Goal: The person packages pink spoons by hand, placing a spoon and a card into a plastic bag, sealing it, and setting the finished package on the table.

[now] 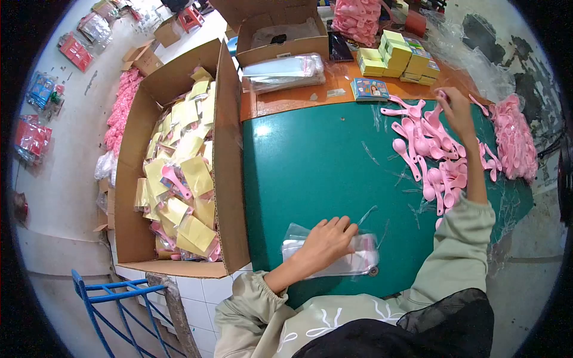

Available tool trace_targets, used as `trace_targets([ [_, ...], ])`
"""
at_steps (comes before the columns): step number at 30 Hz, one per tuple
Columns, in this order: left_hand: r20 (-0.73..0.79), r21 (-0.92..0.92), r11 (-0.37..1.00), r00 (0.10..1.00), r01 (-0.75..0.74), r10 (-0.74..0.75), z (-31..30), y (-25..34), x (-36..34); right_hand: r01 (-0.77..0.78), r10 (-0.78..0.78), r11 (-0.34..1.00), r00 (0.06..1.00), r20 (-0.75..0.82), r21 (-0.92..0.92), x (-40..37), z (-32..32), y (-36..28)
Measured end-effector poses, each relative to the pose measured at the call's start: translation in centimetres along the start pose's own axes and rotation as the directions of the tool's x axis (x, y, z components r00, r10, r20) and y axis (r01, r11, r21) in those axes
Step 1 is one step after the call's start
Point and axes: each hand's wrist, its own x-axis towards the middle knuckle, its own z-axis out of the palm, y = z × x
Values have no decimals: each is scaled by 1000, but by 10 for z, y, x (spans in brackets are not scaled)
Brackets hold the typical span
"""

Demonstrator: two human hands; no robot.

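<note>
My left hand (pixel 325 243) rests on a stack of clear plastic bags (pixel 359 261) at the front of the green table, its fingers bent at the bags' upper edge; whether they grip one is hard to make out. My right hand (pixel 455 110) reaches to the far right, its fingers closed at a pink spoon (pixel 434 116) at the upper edge of a loose pile of pink spoons (pixel 422 145). The fingertips partly hide what they touch.
A large cardboard box (pixel 231 173) at the left holds yellow-backed packets (pixel 197 173). Along the back stand small card stacks (pixel 395 53), bundled bags (pixel 283 73) and an open carton (pixel 280 52). A bagged spoon bundle (pixel 514 140) lies at the right.
</note>
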Motion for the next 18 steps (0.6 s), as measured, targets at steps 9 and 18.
trace_targets([
  [9, -218, -288, 957, 975, -28, -37, -2, -23, -4, -225, 185, 910, 972, 143, 349, -143, -39, -174],
  [18, -118, -779, 626, 973, 33, -198, -8, -39, 2, -330, 349, 779, 935, 70, 533, -167, -4, -193],
])
